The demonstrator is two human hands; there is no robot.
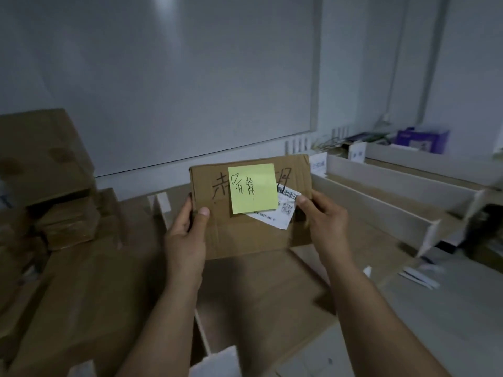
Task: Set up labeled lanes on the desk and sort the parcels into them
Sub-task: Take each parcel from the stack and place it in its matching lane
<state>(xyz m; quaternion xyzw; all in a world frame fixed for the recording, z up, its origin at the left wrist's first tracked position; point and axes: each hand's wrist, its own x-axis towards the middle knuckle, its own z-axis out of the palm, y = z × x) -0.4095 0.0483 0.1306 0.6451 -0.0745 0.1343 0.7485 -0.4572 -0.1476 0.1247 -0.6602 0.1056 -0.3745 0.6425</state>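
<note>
One cardboard parcel [245, 232] is held up between the two hands, its flat face turned to the camera and clear of the tabletop [449, 308]. On that face are one yellow sticky note [252, 188] with handwritten characters and one white shipping label [284, 213] with a barcode and a square code. The note overlaps the label's upper left part and covers some large marker writing on the cardboard.

The left hand [187, 229] grasps the parcel's left edge, thumb pressed on the front and fingers curled behind. The right hand [324, 216] grasps the right side the same way, with its thumb tip lying on the label's upper right corner.

To the right of the right hand, three long white divider boards [381, 202] stand on edge side by side on the tabletop. Two small white cards [318, 164] stand at their far ends. Beyond them sits one purple box [423, 138]. To the left of the left hand is a pile of brown cartons [51, 164], too dim to count.
</note>
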